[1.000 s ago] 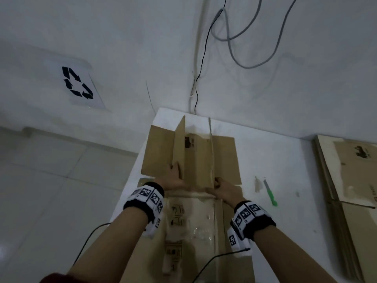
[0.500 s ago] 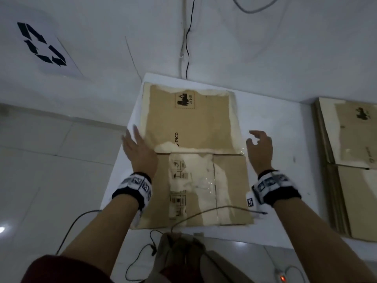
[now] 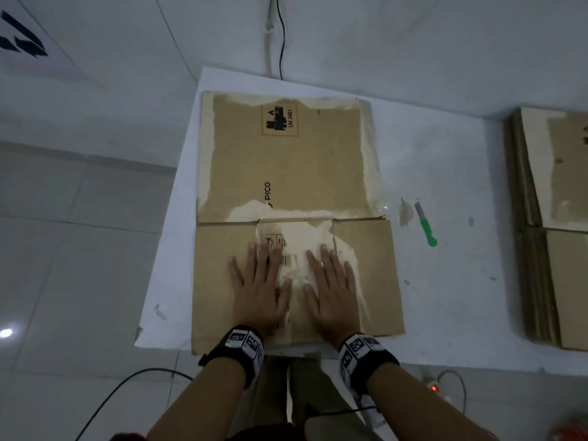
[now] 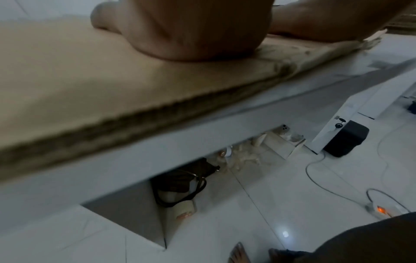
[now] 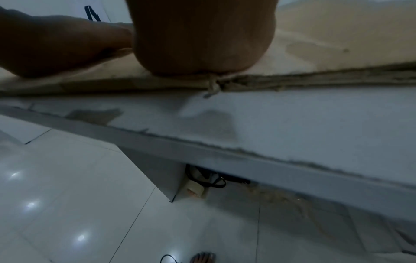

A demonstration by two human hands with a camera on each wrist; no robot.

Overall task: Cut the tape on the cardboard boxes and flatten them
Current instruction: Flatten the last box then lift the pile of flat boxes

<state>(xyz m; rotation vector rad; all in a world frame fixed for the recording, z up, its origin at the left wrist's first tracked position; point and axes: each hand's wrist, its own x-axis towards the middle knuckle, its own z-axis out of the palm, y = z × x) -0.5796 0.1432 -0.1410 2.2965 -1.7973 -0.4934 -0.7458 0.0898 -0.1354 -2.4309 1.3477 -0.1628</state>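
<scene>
box (image 3: 286, 160): brown cardboard, fully flattened, lies flat on white table, near edge overhanging slightly
print: "PICO" and "UN 3481" label on far panel
surface: torn pale patches where tape peeled, clear tape remnants at middle fold
near flaps: two, meeting at centre seam, pressed flat
flattened stack (image 3: 553, 224): more brown boxes piled at table's right, well apart
cutter (image 3: 425, 223): green handle, lies just right of box

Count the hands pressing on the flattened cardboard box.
2. The left hand lies flat, fingers spread, on the near half of the flattened box; the right hand lies flat just beside it, near the torn centre seam.
</scene>
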